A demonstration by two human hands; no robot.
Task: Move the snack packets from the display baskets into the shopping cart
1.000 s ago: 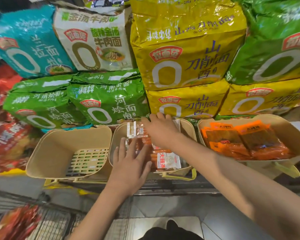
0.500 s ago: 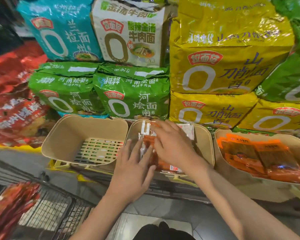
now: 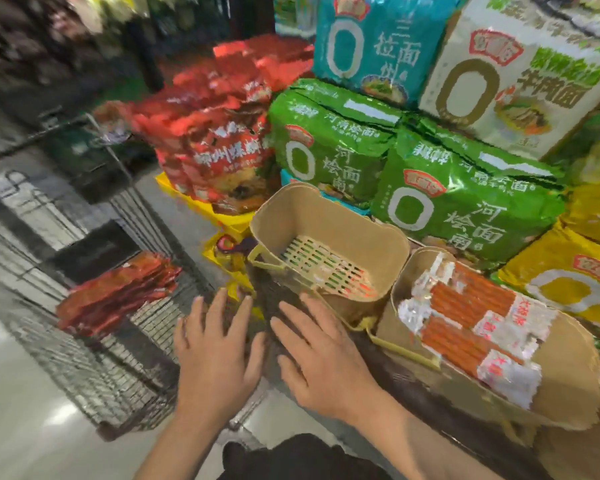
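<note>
Both hands hover empty in front of the baskets, fingers spread. My left hand [image 3: 215, 348] is over the right edge of the wire shopping cart [image 3: 94, 362]. My right hand [image 3: 321, 355] is just below the front of an empty tan display basket [image 3: 329, 233]. To the right, a second tan basket [image 3: 561, 386] holds clear packets of orange snack sticks [image 3: 471, 317]. A pile of red snack packets [image 3: 115, 296] lies in the cart.
Large noodle multipacks are stacked behind the baskets: red [image 3: 219, 150], green [image 3: 465, 192], teal [image 3: 371, 43], white [image 3: 520, 71] and yellow [image 3: 575, 289]. A dark shelf ledge [image 3: 430, 403] runs under the baskets. Shiny floor [image 3: 21, 427] lies at lower left. The picture is blurred.
Both hands have come out of the middle basket, empty, and moved left toward the cart. The view has swung left, bringing the cart and its red packets into sight.
</note>
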